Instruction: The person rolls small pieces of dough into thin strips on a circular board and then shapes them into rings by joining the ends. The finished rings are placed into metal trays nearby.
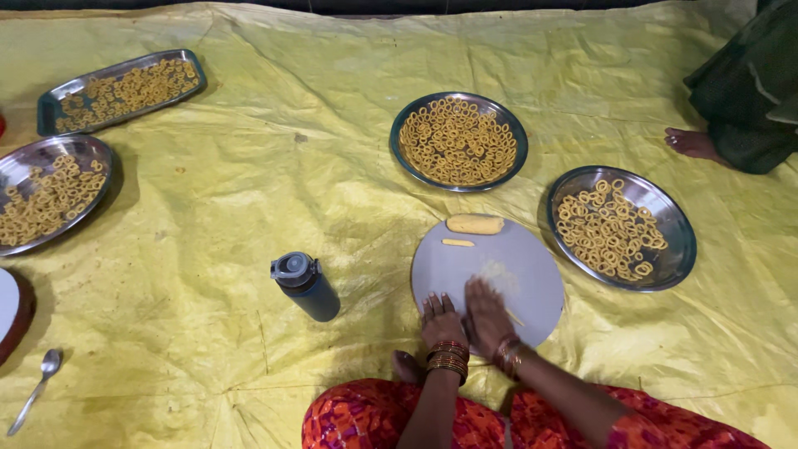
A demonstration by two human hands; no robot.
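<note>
A round grey board (524, 258) lies on the yellow sheet in front of me. My left hand (440, 320) and my right hand (486, 314) rest flat, side by side, on its near edge, palms down, fingers together. A thin strand of yellow dough (515, 318) pokes out from under my right hand. At the board's far edge lie a thick dough log (475, 224) and a short thin dough piece (458, 243). Both wrists wear red and gold bangles.
Round steel plates of dough rings stand beyond the board (416, 116) and to its right (675, 218). Another plate (17, 162) and a rectangular tray (46, 104) sit far left. A dark bottle (305, 287) stands left of the board. A spoon (33, 389) lies near left. Another person's foot (694, 143) is at the right.
</note>
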